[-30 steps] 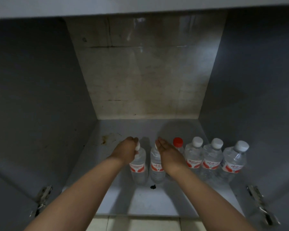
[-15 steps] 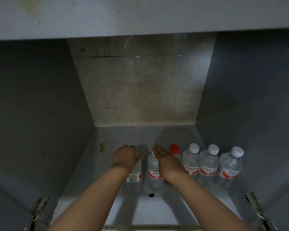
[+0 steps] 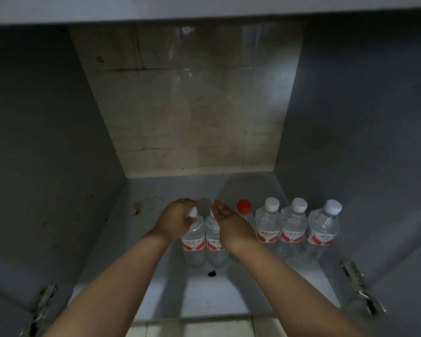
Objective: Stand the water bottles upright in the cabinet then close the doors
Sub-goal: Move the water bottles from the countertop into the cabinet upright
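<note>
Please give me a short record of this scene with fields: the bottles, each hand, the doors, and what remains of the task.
bottles: six clear plastic water bottles upright in a row on the grey cabinet floor; one red-capped bottle, the visible other caps white
left hand: left hand grips the top of the leftmost bottle
right hand: right hand, fingers straight, against the second bottle
doors: open; metal hinges visible
remaining: close the doors

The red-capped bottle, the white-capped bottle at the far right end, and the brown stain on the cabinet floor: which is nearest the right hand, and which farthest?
1. Red-capped bottle: just right of the right hand.
2. Brown stain: left, beyond the left hand.
3. Far-right white-capped bottle: end of the row.
The last two are too close to rank.
</note>
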